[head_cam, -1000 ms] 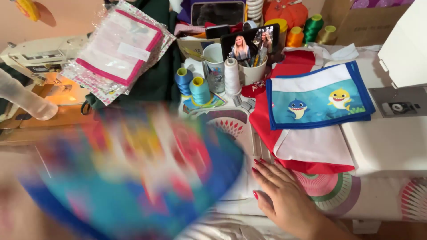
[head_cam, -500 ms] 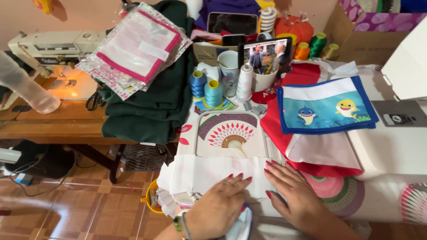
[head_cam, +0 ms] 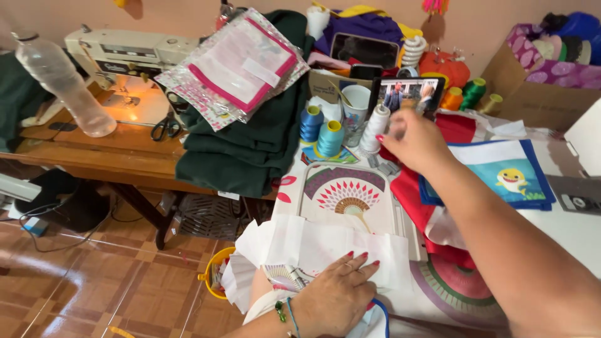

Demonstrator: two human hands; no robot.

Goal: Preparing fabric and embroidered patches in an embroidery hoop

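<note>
head view, looking down on a cluttered sewing table. left hand (head_cam: 338, 297) lies flat, fingers spread, palm down on white fabric sheets (head_cam: 313, 247) at the near table edge; pressing, not gripping. right hand (head_cam: 416, 141) is stretched fwd over the table centre, fingers loosely curled beside the white thread cone (head_cam: 374, 128); whether it touches or pinches anything can't be told. between the hands sits an embroidery hoop (head_cam: 347, 197) w/ a fan motif in red and green. l. of the white cone: two blue thread spools (head_cam: 320, 130); behind it a white cup (head_cam: 357, 103) and a phone (head_cam: 407, 94) propped upright w/ its screen lit. r. of the arm: red cloth (head_cam: 426, 206) under a blue-bordered panel w/ a yellow cartoon fish (head_cam: 510, 178). far l.: sewing machine (head_cam: 125, 53), clear bottle (head_cam: 62, 84), scissors (head_cam: 166, 128) on a wooden bench, dark green cloth (head_cam: 244, 153) draped beside.
</note>
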